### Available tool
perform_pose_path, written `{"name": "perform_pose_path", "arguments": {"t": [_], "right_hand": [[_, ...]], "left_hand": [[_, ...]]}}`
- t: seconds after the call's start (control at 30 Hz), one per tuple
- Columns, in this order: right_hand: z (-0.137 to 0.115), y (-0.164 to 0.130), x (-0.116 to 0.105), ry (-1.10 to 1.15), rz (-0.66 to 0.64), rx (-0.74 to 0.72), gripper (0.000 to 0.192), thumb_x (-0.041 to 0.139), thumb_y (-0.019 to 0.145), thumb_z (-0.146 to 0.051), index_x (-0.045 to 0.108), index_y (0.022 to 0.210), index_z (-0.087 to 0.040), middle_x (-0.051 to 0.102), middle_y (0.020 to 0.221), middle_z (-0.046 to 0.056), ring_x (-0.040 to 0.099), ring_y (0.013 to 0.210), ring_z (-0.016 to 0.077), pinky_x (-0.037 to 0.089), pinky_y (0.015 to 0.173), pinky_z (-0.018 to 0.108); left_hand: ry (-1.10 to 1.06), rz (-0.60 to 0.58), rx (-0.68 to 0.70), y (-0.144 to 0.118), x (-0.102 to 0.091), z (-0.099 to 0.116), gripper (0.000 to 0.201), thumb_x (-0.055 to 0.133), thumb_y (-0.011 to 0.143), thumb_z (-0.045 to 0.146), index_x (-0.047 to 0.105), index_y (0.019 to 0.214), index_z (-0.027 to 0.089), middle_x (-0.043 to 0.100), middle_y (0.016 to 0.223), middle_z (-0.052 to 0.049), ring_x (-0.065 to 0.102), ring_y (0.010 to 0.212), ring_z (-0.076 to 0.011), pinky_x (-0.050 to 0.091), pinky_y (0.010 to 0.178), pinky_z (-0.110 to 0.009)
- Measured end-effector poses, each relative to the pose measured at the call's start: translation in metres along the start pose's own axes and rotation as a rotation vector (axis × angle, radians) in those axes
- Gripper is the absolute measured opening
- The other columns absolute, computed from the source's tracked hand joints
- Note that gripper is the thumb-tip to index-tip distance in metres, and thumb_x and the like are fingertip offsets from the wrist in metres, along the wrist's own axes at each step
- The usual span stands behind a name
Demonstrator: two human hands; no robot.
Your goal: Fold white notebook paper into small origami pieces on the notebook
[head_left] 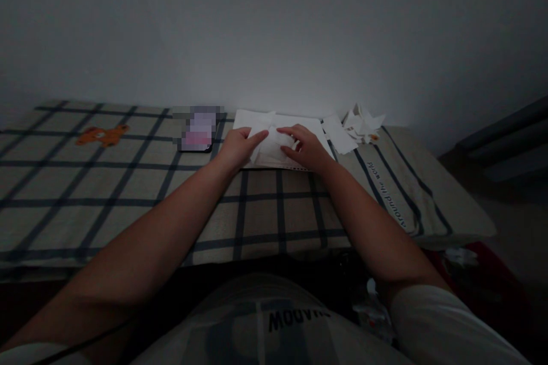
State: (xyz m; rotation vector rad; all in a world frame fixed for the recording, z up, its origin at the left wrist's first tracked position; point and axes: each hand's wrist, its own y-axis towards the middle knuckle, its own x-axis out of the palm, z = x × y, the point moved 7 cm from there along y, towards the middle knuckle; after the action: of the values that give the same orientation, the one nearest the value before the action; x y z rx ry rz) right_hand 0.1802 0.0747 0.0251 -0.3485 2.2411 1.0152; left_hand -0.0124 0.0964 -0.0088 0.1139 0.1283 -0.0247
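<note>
Nearest the camera is the person's shirt [274, 325], with dark lettering seen upside down that seems to read "SHADOW", though only the last letters are clear. Further out, the fingers [260, 137] of the left hand [237, 148] lie nearly flat, thumb and forefinger pressed on the edge of a crumpled white paper [274, 148]; the right hand [306, 148] curls loosely over its other side, fingertips on top. Neither hand has closed round it; both pin it down. The paper rests on a white notebook [282, 125] at the far edge of the bed, by the wall.

By my reading the step in hand is folding or creasing this sheet, and the next move calls for a steady press along the fold.

To the right lies a heap of paper scraps [359, 125]. The checked blanket [128, 194] bears an orange bear [103, 135] and stitched words, "Around the world". A phone [197, 132] lies to the left, its screen blurred.
</note>
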Motion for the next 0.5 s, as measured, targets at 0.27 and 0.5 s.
{"name": "perform_pose_path", "arguments": {"t": [0.27,0.5], "right_hand": [[0.021,-0.002,0.005,0.339,0.056,0.319,0.077,0.079,0.082,-0.045,0.049,0.150,-0.025,0.073,0.105,0.005,0.066,0.080,0.0205,0.058,0.068,0.036],[0.033,-0.003,0.002,0.515,0.115,0.446,0.073,0.079,0.078,-0.033,0.050,0.145,-0.028,0.061,0.072,-0.007,0.056,0.063,0.0157,0.051,0.059,0.031]], "left_hand": [[-0.079,0.053,0.111,-0.009,-0.001,0.018,0.046,0.079,0.073,0.058,0.075,0.086,0.014,0.073,0.081,-0.006,0.060,0.068,-0.0164,0.044,0.060,-0.026],[0.011,-0.029,0.009,-0.007,0.003,0.012,0.039,0.086,0.066,0.050,0.077,0.081,0.015,0.074,0.074,-0.006,0.062,0.064,-0.0169,0.045,0.058,-0.027]]}}
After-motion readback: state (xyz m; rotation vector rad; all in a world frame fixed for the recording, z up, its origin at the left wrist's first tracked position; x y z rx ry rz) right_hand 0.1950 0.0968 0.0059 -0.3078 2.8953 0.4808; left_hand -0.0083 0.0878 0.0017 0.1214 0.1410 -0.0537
